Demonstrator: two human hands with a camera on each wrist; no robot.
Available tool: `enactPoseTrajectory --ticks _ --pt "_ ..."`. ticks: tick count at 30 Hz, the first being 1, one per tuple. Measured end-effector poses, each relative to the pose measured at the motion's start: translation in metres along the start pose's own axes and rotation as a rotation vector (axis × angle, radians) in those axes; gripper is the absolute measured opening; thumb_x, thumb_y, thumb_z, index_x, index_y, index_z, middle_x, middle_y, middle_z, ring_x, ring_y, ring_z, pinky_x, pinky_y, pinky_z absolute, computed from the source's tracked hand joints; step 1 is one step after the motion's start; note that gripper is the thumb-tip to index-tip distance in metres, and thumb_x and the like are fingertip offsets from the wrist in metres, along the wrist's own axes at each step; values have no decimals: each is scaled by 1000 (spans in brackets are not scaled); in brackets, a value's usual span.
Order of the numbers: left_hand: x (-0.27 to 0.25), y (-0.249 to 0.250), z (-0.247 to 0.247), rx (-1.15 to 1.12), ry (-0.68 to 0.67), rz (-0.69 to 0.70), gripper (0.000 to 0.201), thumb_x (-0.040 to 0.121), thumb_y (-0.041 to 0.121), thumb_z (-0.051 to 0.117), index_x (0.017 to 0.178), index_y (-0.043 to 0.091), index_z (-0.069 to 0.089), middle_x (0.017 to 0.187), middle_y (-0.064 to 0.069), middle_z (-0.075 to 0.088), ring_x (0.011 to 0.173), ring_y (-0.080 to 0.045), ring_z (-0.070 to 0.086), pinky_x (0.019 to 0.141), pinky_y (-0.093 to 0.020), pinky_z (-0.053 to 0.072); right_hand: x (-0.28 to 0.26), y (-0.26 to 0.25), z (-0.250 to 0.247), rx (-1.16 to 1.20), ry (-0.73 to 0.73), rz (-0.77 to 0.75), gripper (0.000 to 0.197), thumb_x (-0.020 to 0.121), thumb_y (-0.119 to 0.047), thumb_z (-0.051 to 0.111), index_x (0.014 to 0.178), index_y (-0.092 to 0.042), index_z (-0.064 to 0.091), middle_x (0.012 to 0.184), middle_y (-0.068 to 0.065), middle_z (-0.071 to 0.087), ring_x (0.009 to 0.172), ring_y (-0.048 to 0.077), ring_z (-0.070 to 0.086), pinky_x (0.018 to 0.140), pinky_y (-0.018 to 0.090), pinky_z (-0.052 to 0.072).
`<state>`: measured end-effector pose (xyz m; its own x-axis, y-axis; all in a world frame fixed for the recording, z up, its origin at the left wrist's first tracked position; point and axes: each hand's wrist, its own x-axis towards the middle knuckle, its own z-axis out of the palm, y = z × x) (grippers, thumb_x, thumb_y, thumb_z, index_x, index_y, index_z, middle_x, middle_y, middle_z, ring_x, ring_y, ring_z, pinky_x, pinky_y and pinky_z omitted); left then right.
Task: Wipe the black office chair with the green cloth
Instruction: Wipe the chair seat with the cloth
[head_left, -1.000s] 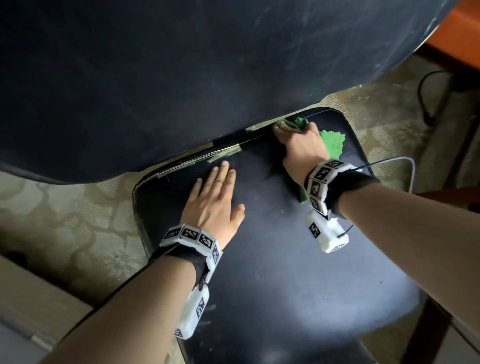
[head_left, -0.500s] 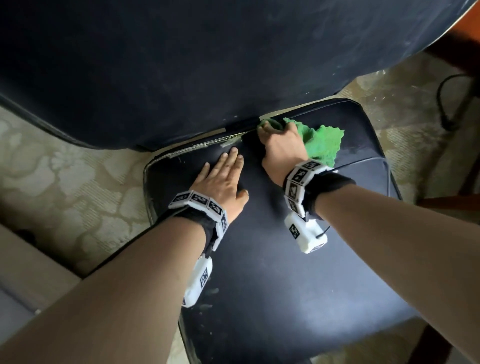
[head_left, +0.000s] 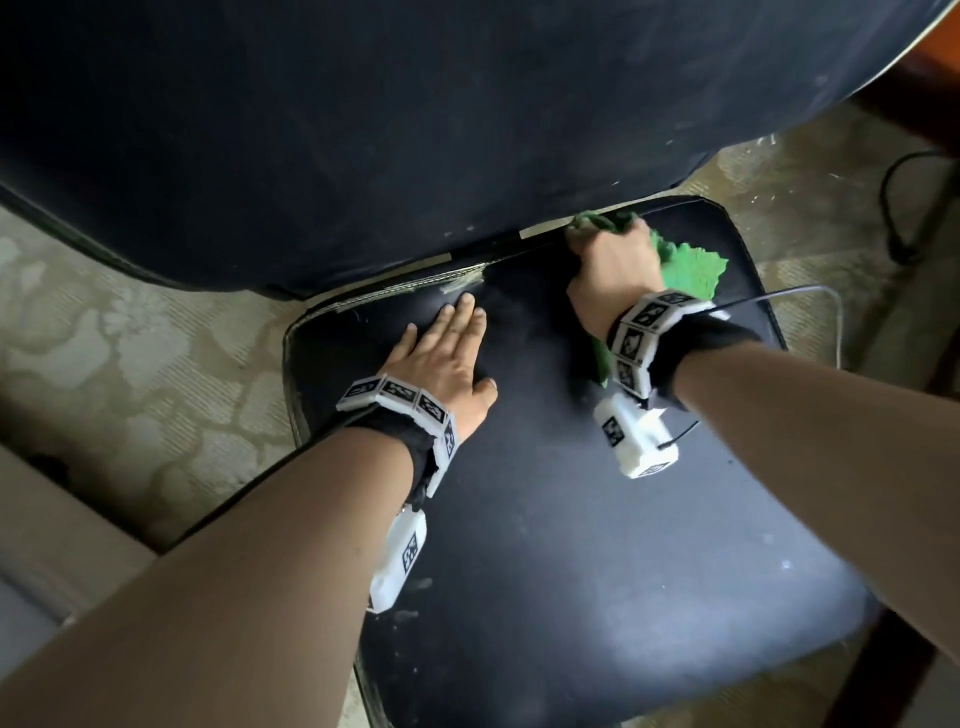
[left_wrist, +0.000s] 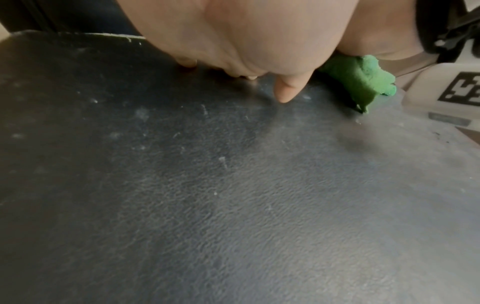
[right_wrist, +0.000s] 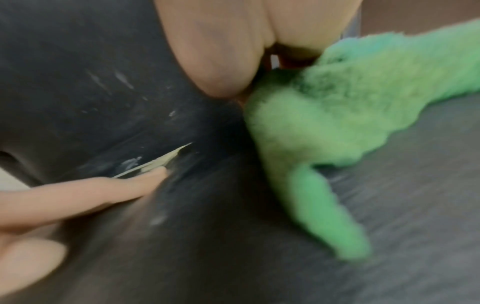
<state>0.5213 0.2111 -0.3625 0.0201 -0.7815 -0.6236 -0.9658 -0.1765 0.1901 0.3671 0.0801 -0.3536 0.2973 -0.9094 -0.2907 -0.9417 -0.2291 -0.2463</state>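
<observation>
My right hand (head_left: 610, 267) had the green cloth (head_left: 688, 265) bunched in curled fingers at the seat's back edge, under the backrest, while my left hand (head_left: 441, 364) lay flat with straight fingers on the black office chair (head_left: 597, 545) seat beside it. The cloth looked soft, light and floppy, best gripped wadded at its middle. Against half a second earlier, the hands sat farther apart, the cloth nearer the right back corner.
</observation>
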Motion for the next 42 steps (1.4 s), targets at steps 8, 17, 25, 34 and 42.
enactPoseTrajectory --ticks 8,17,25,34,42 --pt "-1 2 -6 -22 -3 -7 74 99 43 36 160 23 -2 165 7 -18 153 -9 -7 123 -39 1 -18 -48 41 -75 -118 -283 53 86 -21 37 137 -21 51 138 0 56 114 29 47 95 36 45" --pt "0 -1 -7 -7 -27 30 78 98 47 36 160 20 -4 165 4 -20 153 -12 -8 123 -42 2 -15 -17 15 -96 13 -43 53 82 -7 49 134 -14 56 138 2 56 121 35 43 106 32 32" --pt "0 -2 -12 -35 -51 39 77 99 45 38 160 21 -4 165 5 -17 153 -14 -5 122 -42 4 -21 -65 55 -109 -65 -195 40 92 -25 40 127 -20 58 127 -3 62 103 25 48 86 36 46" --pt "2 -2 -14 -51 -100 45 79 98 40 40 159 20 -6 164 6 -22 153 -11 -11 123 -41 0 -7 -36 34 -80 -9 -37 53 85 -14 48 137 -19 53 140 2 56 126 35 41 108 34 36" --pt "-5 -20 -27 -65 -111 171 79 100 31 44 159 15 -5 165 -1 -19 153 -15 -9 125 -43 3 -18 -67 51 -21 -97 -240 55 88 -20 39 142 -10 49 147 8 49 120 32 53 99 35 40"
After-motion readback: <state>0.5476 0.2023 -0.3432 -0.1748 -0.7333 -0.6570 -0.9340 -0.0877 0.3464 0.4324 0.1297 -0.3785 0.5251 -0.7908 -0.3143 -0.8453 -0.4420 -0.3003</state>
